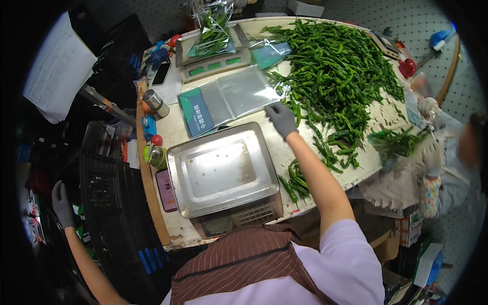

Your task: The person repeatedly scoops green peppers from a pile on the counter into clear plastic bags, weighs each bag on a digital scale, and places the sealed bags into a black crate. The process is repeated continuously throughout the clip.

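Observation:
My right hand (283,119), in a grey glove, is over the table at the right edge of a stack of clear plastic bags (244,93). Its fingers are bent, and whether they pinch the film is unclear. The bags have a teal and blue printed band (195,113) with writing. My left hand (63,206), also gloved, hangs off to the left beside black plastic crates (101,190), with nothing visible in it. Directly before me stands a scale with a bare steel pan (223,169). A large heap of green chili peppers (335,72) covers the right side of the table.
Across the table, a second scale (215,68) carries a bag of peppers (215,30). At right, a co-worker's gloved hands (431,158) hold peppers in a bag (400,143). A steel flask (155,102), phone (161,74) and green-lidded jar (154,155) line the left edge.

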Available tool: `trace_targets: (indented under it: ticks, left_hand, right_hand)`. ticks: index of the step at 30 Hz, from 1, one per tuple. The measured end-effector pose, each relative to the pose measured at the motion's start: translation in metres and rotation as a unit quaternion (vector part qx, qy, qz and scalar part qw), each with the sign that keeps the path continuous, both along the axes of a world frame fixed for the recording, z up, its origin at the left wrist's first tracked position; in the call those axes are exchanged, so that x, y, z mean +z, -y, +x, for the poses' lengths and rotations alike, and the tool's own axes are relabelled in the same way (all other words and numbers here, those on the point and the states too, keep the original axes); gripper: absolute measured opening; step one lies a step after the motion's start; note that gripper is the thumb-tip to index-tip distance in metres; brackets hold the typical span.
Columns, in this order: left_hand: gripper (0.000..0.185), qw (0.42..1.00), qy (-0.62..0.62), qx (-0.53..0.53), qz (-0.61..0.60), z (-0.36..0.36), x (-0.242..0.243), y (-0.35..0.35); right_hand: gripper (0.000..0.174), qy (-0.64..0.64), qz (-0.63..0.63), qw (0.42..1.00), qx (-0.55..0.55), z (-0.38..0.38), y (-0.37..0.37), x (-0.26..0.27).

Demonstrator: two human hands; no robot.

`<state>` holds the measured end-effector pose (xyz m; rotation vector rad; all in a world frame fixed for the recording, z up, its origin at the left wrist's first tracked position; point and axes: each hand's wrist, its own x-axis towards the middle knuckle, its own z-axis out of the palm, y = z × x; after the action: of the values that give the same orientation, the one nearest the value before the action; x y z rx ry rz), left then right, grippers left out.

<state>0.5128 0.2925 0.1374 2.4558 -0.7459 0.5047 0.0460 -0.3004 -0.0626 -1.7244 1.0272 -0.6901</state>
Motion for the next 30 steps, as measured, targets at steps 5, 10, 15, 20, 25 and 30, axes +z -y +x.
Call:
trace_targets:
  ticks: [5,10,15,20,25,30]
  left_hand:
    - [0.021,0.987,-0.065,-0.145,-0.036,-0.184,0.010,0.152]
    - [0.025,0.965,-0.118,-0.229,0.052,-0.288,-0.034,0.223]
    - [0.026,0.961,-0.206,-0.185,0.022,-0.310,-0.072,0.231]
    - [0.024,0.955,-0.212,-0.205,0.020,-0.325,-0.076,0.250]
    - [0.029,0.935,-0.205,-0.290,0.022,-0.335,-0.070,0.292]
    - [0.085,0.938,-0.057,-0.342,0.002,-0.336,-0.074,0.362]
  right_hand:
    - [0.045,-0.252,-0.281,0.923,0.077,0.036,0.116,-0.081]
    - [0.033,-0.312,-0.336,0.851,0.256,0.061,0.159,-0.108]
    - [0.018,-0.231,-0.357,0.877,0.222,0.068,0.170,-0.134]
    - [0.022,-0.305,-0.258,0.887,0.229,0.085,0.170,-0.119]
    - [0.027,-0.197,-0.143,0.961,0.130,0.097,0.163,-0.041]
    - [0.029,-0.062,-0.233,0.955,0.173,0.064,0.075,0.084]
